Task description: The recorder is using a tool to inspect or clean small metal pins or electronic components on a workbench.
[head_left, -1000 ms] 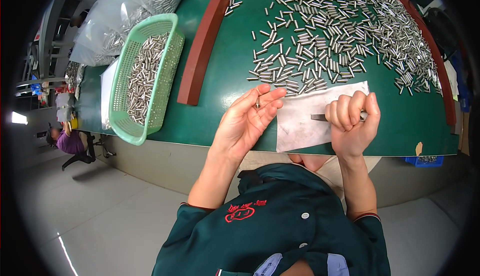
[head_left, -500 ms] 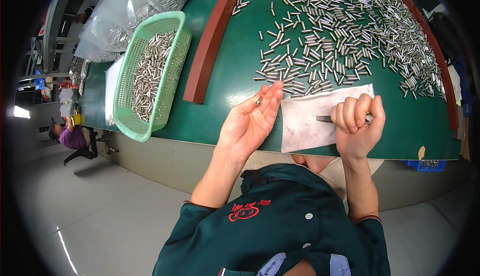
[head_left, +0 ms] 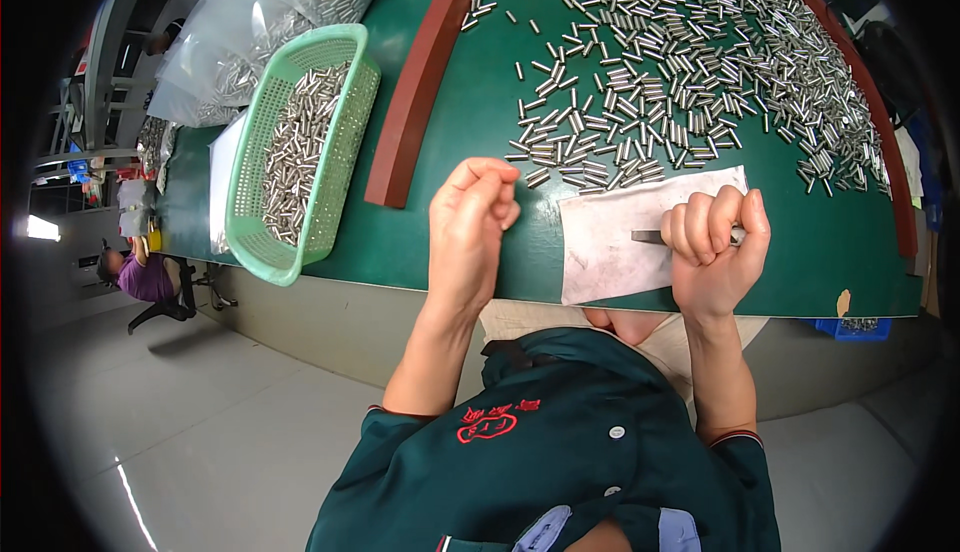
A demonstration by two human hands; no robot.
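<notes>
Where it lay open earlier, left hand (head_left: pixel 470 217) now curls its fingers (head_left: pixel 490 187) closed.

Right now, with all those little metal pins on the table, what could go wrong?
1. The left hand is closed in a loose fist over the green table close to its front edge; any pins inside could slip out and drop to the floor.
2. The right hand grips a thin metal tool over the white sheet; a slip might poke a finger.
3. The loose metal pins could roll if bumped.
</notes>
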